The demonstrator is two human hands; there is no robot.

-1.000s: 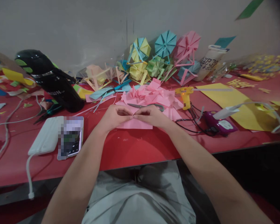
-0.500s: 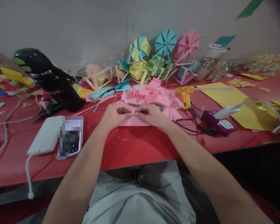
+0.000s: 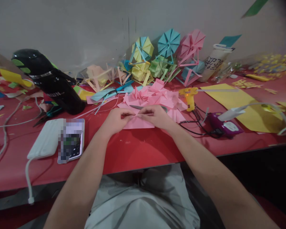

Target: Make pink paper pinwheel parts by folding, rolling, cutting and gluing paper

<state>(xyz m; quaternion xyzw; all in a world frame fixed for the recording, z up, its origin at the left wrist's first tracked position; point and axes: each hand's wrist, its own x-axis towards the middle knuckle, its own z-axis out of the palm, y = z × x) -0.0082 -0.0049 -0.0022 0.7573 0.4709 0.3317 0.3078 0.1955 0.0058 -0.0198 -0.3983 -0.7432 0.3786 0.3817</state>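
Between my hands is a piece of pink paper (image 3: 138, 123), with its lower edge low over the red table. My left hand (image 3: 117, 120) pinches it from the left with thumb and fingers. From the right, my right hand (image 3: 154, 117) pinches the same paper, its fingertips almost touching those of the left. A small raised fold shows at the fingertips. Just behind the hands lie scissors (image 3: 135, 107), partly covered by my right hand. Beyond them is a heap of folded pink paper pieces (image 3: 154, 93).
A yellow glue gun (image 3: 188, 97) and a purple power adapter (image 3: 225, 125) with cables lie to the right. At left are a black bottle (image 3: 54, 84), a white power bank (image 3: 46, 138) and a phone (image 3: 72, 140). Folded paper wheels (image 3: 169, 44) stand along the wall.
Both hands stay at nearly the same place, with small finger shifts on the pink paper. My right fingers have lifted slightly and the fold between the fingertips shows more.
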